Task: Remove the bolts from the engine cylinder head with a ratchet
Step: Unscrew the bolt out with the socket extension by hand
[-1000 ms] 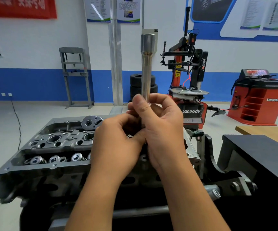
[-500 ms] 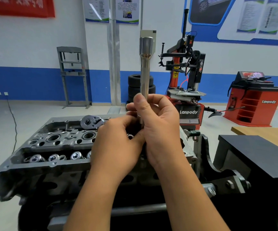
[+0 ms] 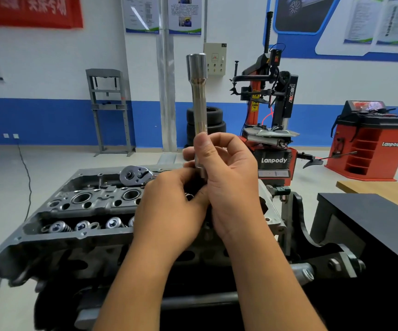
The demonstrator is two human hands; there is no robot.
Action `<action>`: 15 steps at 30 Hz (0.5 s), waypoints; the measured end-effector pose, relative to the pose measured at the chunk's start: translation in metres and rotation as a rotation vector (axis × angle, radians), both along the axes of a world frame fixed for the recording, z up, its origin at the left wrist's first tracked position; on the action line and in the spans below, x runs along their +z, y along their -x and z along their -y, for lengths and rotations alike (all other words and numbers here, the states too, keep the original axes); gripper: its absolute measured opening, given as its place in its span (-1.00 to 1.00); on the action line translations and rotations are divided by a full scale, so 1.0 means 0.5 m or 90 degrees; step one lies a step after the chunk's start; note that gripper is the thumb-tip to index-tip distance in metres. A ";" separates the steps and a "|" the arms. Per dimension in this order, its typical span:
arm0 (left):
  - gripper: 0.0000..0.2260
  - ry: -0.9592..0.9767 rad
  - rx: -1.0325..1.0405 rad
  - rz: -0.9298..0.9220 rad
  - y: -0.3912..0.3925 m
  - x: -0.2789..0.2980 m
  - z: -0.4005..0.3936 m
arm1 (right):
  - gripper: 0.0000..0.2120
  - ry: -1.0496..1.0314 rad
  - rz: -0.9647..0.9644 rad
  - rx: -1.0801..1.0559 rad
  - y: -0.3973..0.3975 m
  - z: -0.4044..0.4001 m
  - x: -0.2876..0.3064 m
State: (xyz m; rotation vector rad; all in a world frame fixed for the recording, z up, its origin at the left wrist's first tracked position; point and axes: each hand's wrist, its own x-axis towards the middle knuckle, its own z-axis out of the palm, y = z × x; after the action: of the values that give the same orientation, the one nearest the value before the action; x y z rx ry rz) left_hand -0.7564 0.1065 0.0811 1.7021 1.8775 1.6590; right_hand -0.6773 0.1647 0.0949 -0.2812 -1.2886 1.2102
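Note:
A long chrome socket extension bar (image 3: pixel 199 99) stands upright above the grey engine cylinder head (image 3: pixel 73 235), its wider socket end on top. My right hand (image 3: pixel 231 185) grips the bar's lower part, thumb against the shaft. My left hand (image 3: pixel 169 209) sits just left of it with fingers curled round the bar's bottom end; what lies between the fingers is hidden. The ratchet (image 3: pixel 134 175) lies on the far top edge of the cylinder head, its handle hidden behind my left hand. Valve springs (image 3: pixel 83 226) show in the near row.
The head sits on a black engine stand (image 3: pixel 312 235). A black box (image 3: pixel 372 218) and a wooden table (image 3: pixel 384 189) are at the right. A tyre changer (image 3: pixel 272 130), a red wheel balancer (image 3: pixel 372 144) and stacked tyres (image 3: pixel 213 120) stand behind.
Both hands keep the same hold on the upright bar. Only my viewpoint has shifted slightly.

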 end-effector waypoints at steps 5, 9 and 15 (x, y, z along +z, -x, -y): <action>-0.73 0.032 -0.069 0.013 0.003 0.003 0.003 | -0.76 0.014 0.003 -0.025 0.005 -0.002 0.002; -0.71 -0.004 0.030 -0.010 -0.003 -0.003 -0.001 | -0.75 0.033 0.000 0.014 0.004 0.002 0.005; -0.63 0.007 -0.041 -0.016 0.001 -0.002 -0.002 | -0.87 0.001 -0.019 -0.016 0.003 0.004 0.003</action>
State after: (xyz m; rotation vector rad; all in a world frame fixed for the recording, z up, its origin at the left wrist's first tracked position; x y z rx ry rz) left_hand -0.7570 0.1076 0.0800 1.7665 1.8190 1.6089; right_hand -0.6788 0.1625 0.0963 -0.2786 -1.2543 1.1906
